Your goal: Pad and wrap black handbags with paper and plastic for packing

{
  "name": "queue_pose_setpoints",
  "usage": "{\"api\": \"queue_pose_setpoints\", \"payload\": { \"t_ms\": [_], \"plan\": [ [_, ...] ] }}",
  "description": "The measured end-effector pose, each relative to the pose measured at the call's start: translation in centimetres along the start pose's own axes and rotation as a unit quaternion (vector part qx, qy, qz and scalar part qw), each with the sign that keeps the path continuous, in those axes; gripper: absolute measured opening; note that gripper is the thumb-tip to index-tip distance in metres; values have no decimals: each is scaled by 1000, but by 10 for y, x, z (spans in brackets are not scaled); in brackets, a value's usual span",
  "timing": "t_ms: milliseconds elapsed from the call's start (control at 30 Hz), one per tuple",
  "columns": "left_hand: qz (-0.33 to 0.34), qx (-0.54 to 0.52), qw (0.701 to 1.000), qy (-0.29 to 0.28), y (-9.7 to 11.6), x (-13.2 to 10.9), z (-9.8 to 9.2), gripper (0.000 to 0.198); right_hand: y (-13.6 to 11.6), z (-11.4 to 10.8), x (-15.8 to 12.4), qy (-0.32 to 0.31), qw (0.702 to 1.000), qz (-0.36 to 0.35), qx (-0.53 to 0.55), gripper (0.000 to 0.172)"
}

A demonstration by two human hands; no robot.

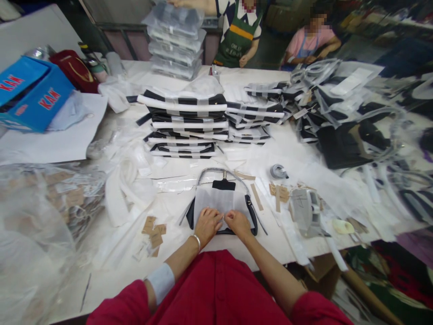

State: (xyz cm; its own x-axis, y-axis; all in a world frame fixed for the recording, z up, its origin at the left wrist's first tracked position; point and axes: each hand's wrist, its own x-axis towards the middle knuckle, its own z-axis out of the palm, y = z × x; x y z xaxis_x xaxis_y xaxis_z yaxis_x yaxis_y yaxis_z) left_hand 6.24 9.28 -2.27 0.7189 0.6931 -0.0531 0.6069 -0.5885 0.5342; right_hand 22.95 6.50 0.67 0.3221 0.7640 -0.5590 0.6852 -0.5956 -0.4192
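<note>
A black handbag (191, 215) lies flat on the table in front of me, its grey-wrapped handle (199, 177) pointing away. Over the bag's front rests a thin white wrapping sheet (211, 197), and a black tab with a metal clasp (223, 184) shows above it. My left hand (207, 224) lies on the sheet with its fingers stretched out. Close beside it, my right hand (238, 223) has curled fingers pinched together at the sheet's middle; what is between those fingertips is too small to make out.
Stacked wrapped bags (187, 113) stand behind the handbag. Brown tags (155, 234) lie at left, a grey tape dispenser (304, 210) at right. A tape roll (278, 171) and blue box (34, 95) are farther off. Two people (238, 38) are across the table.
</note>
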Motion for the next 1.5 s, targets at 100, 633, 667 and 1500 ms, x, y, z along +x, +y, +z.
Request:
{"api": "queue_pose_setpoints", "payload": {
  "t_ms": [100,633,667,1500],
  "plan": [
    [1,7,1000,8,0,1,2,30,3,2,5,-43,997,-7,66,19],
    [71,38,997,15,0,-8,26,49,-1,18,-5,56,990,-103,-78,16],
    [68,22,997,5,-3,-10,28,49,1,17,-4,36,991,-112,-57,15],
    [189,-93,969,-131,-25,3,15,55,-64,-43,149,75,995,-30,55,23]
  ]
}}
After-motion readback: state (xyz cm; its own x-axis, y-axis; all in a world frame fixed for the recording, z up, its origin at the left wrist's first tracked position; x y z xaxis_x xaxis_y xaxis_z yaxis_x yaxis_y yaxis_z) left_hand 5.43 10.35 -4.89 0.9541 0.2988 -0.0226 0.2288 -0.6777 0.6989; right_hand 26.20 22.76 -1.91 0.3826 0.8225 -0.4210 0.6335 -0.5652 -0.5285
